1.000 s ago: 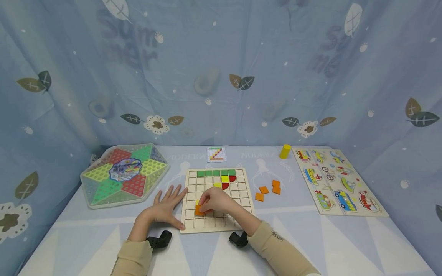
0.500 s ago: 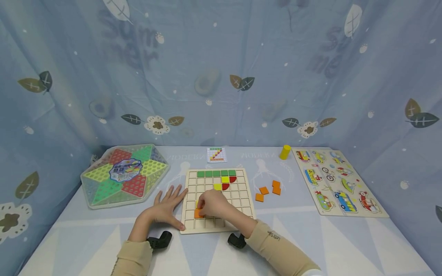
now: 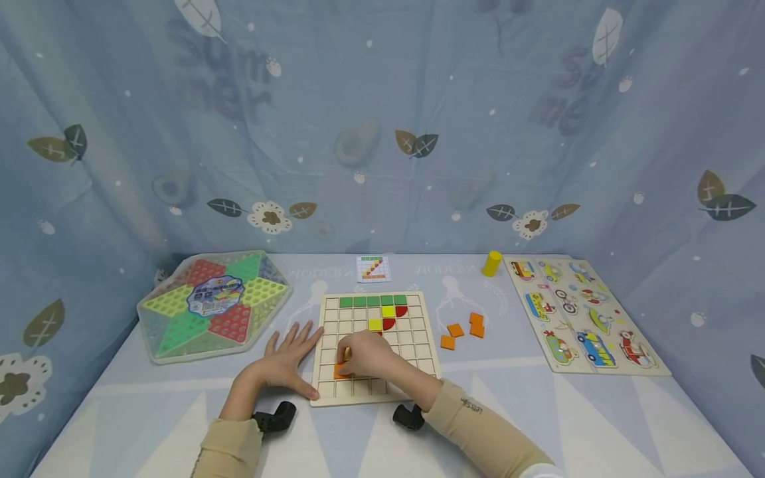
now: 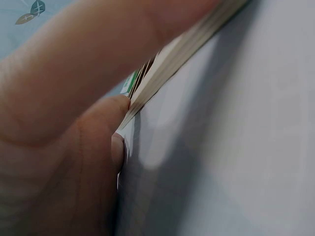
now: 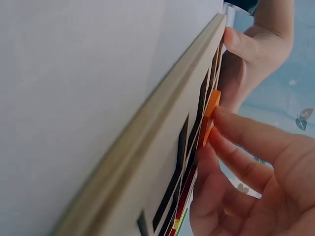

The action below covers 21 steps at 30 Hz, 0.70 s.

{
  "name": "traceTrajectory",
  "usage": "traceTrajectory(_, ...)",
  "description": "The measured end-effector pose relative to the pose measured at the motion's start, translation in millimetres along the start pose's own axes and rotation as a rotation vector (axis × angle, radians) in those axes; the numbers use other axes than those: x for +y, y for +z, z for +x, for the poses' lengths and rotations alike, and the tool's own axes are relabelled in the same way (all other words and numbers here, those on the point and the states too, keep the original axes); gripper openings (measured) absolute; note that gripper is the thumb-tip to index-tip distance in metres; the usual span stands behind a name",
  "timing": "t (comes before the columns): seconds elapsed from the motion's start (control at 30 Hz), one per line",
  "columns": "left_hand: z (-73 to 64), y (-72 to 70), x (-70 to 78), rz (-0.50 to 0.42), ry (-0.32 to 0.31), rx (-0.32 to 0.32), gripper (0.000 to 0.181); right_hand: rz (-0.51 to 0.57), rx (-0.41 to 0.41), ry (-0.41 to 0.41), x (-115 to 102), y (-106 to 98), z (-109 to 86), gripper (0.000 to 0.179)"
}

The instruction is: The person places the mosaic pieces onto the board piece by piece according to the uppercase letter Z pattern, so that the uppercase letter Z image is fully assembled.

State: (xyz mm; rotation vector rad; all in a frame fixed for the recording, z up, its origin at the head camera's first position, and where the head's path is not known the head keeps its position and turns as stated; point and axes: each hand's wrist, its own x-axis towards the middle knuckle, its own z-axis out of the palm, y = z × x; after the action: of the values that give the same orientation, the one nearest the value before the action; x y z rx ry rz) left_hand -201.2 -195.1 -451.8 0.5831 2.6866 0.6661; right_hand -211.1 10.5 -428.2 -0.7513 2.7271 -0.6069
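Observation:
A wooden grid board (image 3: 412, 338) lies on the table in the head view. It carries a row of green square tiles (image 3: 367, 301) near its far edge, and below them yellow tiles (image 3: 374, 324) and red quarter-round tiles (image 3: 402, 311). My right hand (image 3: 366, 353) covers part of the grid and pinches an orange square tile (image 5: 211, 110) at the board's lower left, right at the grid surface. My left hand (image 3: 281, 365) rests spread, its fingers straight, with thumb and a fingertip against the board's left edge.
Several loose orange tiles (image 3: 456, 330) lie right of the board. Behind it is a small pattern card (image 3: 373, 269). A yellow cylinder (image 3: 492, 263) and a vehicle puzzle board (image 3: 588, 315) stand to the right; a hexagonal game box (image 3: 215, 305) lies left.
My right hand has shifted slightly left and toward me with the orange tile, which sits lower on the grid. The left hand has stayed in place.

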Motion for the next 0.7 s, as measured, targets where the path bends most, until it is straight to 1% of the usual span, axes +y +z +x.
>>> traceTrajectory(0.17,-0.8,-0.6,0.2,-0.007,0.004,0.002,0.121,-0.044,-0.005,0.025,-4,-2,-0.6,0.014)
traceTrajectory(0.27,-0.8,-0.8,-0.4,-0.005,0.003,0.003,0.122,-0.046,-0.012,0.025,-4,-2,-0.3,0.015)
traceTrajectory(0.37,-0.2,-0.5,-1.4,0.007,0.002,0.007,0.122,-0.025,-0.009,0.023,-2,-3,0.3,0.015)
traceTrajectory(0.5,0.5,0.5,-1.8,-0.001,-0.003,0.003,0.122,0.099,0.003,0.043,9,-8,-1.0,0.016)
traceTrajectory(0.6,0.8,1.3,-1.6,-0.009,-0.006,0.001,0.122,0.220,0.028,0.058,23,-16,-4.6,0.014)
traceTrajectory(0.7,1.0,1.6,-1.4,-0.014,-0.010,0.004,0.123,0.302,0.065,0.076,39,-25,-10.8,0.011)
